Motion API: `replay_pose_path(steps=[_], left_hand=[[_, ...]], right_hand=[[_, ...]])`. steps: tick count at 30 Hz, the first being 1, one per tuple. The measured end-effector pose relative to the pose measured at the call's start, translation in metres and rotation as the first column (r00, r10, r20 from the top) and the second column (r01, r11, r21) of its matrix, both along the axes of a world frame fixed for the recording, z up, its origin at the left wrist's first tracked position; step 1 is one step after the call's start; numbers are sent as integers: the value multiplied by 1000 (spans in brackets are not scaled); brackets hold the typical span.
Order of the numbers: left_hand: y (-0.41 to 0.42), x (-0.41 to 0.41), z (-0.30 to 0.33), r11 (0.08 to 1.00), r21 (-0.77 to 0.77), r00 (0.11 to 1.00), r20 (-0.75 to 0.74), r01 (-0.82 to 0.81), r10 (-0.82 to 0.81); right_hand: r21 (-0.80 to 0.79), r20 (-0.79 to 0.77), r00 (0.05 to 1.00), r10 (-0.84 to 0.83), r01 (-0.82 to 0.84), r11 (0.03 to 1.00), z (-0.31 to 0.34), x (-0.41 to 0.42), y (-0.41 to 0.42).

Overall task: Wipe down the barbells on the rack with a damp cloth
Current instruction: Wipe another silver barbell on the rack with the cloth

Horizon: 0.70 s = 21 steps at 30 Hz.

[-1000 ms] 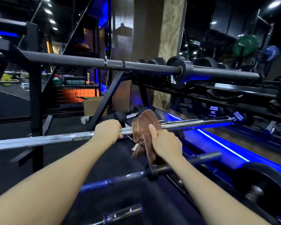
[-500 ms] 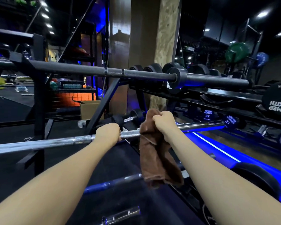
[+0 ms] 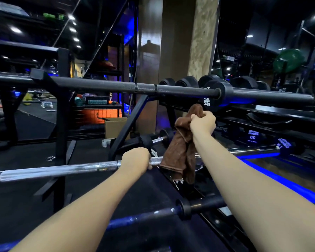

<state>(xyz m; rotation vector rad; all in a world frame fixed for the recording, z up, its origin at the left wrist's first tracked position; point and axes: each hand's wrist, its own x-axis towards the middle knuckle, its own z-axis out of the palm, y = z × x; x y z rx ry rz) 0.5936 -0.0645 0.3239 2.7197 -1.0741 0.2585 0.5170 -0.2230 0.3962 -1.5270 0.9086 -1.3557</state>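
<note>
A chrome barbell (image 3: 62, 170) lies across the middle level of the black rack (image 3: 62, 124). My left hand (image 3: 135, 160) grips its shaft. My right hand (image 3: 203, 123) holds a brown cloth (image 3: 178, 151) bunched at the top, lifted above the chrome bar; the cloth hangs down and its lower part drapes in front of the bar. A black barbell (image 3: 135, 87) rests on the top level, just above my right hand. A dark blue-lit barbell (image 3: 171, 212) lies on the lowest level, close to me.
Dumbbells (image 3: 187, 81) line a rack behind the top bar, more labelled ones (image 3: 252, 137) sit at the right. A wooden pillar (image 3: 180, 42) stands behind. A cardboard box (image 3: 115, 127) sits on the floor. Blue light strips (image 3: 280, 180) run along the right floor.
My right hand lifted the cloth off the chrome bar and raised it toward the top black bar, so the cloth now hangs loose. My left hand stayed gripping the chrome bar.
</note>
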Motion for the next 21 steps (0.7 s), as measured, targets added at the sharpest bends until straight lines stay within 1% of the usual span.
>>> replay_pose_path(steps=[3, 4, 5, 6, 7, 8, 9, 10, 11, 12, 14, 15, 16, 18, 19, 20, 21], left_hand=[[0, 1, 0, 1000, -5, 1000, 13, 10, -10], [0, 1, 0, 1000, -3, 1000, 19, 11, -11], [0, 0, 0, 1000, 0, 1000, 22, 10, -10], [0, 0, 1, 1000, 2, 1000, 22, 7, -7], [0, 0, 1, 1000, 6, 1000, 21, 6, -6], [1, 0, 1, 1000, 9, 1000, 25, 7, -7], [1, -1, 2, 1000, 14, 999, 32, 7, -7], [1, -1, 2, 1000, 22, 999, 41, 6, -6], [1, -2, 2, 999, 31, 999, 49, 5, -6], [1, -2, 3, 999, 39, 998, 55, 6, -8], [1, -1, 4, 999, 48, 998, 63, 9, -12], [1, -1, 4, 999, 52, 998, 66, 10, -13], [1, -1, 4, 998, 56, 997, 69, 11, -15], [1, -1, 4, 998, 64, 997, 79, 17, -22], [1, -2, 3, 998, 67, 997, 79, 21, -26], [1, -2, 3, 997, 70, 996, 80, 27, -33], [1, -3, 2, 997, 72, 995, 88, 36, -42]], right_hand=[[-17, 54, 999, 5, -5, 1000, 15, 11, 1], [-51, 50, 999, 15, -12, 999, 15, 12, 2], [-134, 16, 999, 33, -31, 990, 10, 12, 4], [-268, -72, 995, 70, -87, 960, 0, 12, 4], [-399, -219, 969, 113, -195, 896, -16, 15, 1], [-469, -410, 901, 139, -339, 815, -32, 15, 1], [-458, -605, 782, 148, -494, 739, -47, 13, 3], [-415, -748, 651, 131, -612, 673, -58, 9, 6], [-387, -823, 559, 101, -681, 621, -63, 4, 8], [-369, -851, 519, 85, -704, 607, -62, -2, 9], [-364, -844, 526, 104, -703, 611, -54, -13, 8], [-373, -847, 523, 95, -713, 594, -51, -17, 4], [-404, -861, 507, 40, -730, 552, -50, -22, 0], [-464, -884, 437, -167, -769, 440, -59, -24, -5], [-489, -872, 425, -243, -779, 393, -69, -22, -4], [-512, -857, 435, -276, -772, 375, -79, -19, -1], [-533, -846, 463, -265, -749, 394, -87, -16, 3]])
